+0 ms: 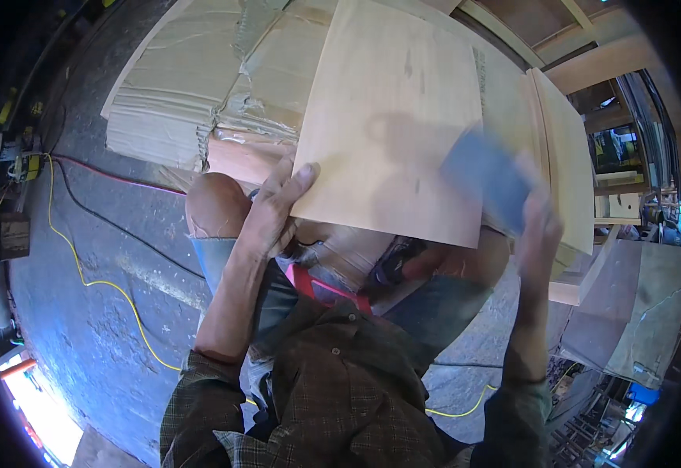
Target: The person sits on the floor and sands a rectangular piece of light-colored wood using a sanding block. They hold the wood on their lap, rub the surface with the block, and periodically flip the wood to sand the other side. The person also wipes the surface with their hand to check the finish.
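Note:
A pale, flat wooden board (395, 101) lies in front of me, its near edge reaching over my lap. My left hand (276, 204) is closed on the board's near left edge, thumb on top and fingers curled beneath. At the board's right edge, my right hand (539, 218) grips a flat blue-grey sheet (487, 178), which could be sandpaper. Motion smears both the sheet and the fingers on it. Whether the sheet touches the board is hard to tell. A shadow of it falls across the board's face.
Large cardboard (176, 86) covers a stack at the far left, over reddish wood (251, 152). More wooden panels (562, 148) stand close on the right. A yellow cord (126, 296) and a dark cable (130, 222) cross the concrete floor (83, 343). Shelving (617, 136) is at the far right.

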### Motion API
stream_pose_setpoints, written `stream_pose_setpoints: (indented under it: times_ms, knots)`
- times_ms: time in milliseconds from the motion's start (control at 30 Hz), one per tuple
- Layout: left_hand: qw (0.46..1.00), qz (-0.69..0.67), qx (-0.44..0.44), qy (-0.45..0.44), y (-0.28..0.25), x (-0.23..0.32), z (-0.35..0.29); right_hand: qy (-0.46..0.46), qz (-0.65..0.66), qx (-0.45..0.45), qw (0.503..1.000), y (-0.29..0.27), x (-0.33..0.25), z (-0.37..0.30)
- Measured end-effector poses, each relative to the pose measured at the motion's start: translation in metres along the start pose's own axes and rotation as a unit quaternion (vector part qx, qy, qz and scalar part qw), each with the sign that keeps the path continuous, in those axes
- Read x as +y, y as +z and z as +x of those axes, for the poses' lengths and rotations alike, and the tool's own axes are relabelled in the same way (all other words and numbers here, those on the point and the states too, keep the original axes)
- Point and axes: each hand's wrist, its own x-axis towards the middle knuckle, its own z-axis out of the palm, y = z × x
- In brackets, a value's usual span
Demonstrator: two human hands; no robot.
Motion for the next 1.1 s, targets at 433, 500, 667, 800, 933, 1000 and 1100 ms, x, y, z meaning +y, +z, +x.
stream_pose_setpoints:
  times_ms: [433, 500, 667, 800, 933, 1000, 1100]
  knots:
    - [0.998, 0.048, -0.029, -0.006, -0.004, 0.000, -0.003, -0.260, -0.266, -0.053, 0.927, 0.149, -0.015, 0.269]
    - [0.999, 0.035, -0.012, -0.010, -0.002, -0.004, -0.005, -0.258, -0.230, -0.096, 0.933, 0.155, -0.020, 0.263]
    - [0.994, -0.100, -0.037, -0.013, -0.014, -0.015, 0.004, -0.393, -0.141, -0.211, 0.884, 0.115, -0.009, 0.135]
    - [0.996, -0.087, 0.013, -0.004, -0.009, -0.014, 0.004, -0.397, -0.052, -0.411, 0.819, 0.057, -0.041, 0.020]
    - [0.996, 0.017, 0.084, -0.016, -0.008, -0.013, 0.003, -0.174, 0.178, -0.473, 0.845, 0.013, -0.046, 0.034]
    - [0.994, 0.026, 0.102, -0.001, -0.008, -0.018, 0.006, -0.155, 0.207, -0.318, 0.912, 0.006, -0.063, 0.069]
    - [0.997, 0.014, 0.073, -0.002, -0.004, -0.010, 0.005, -0.208, -0.018, -0.052, 0.977, 0.057, -0.044, 0.184]
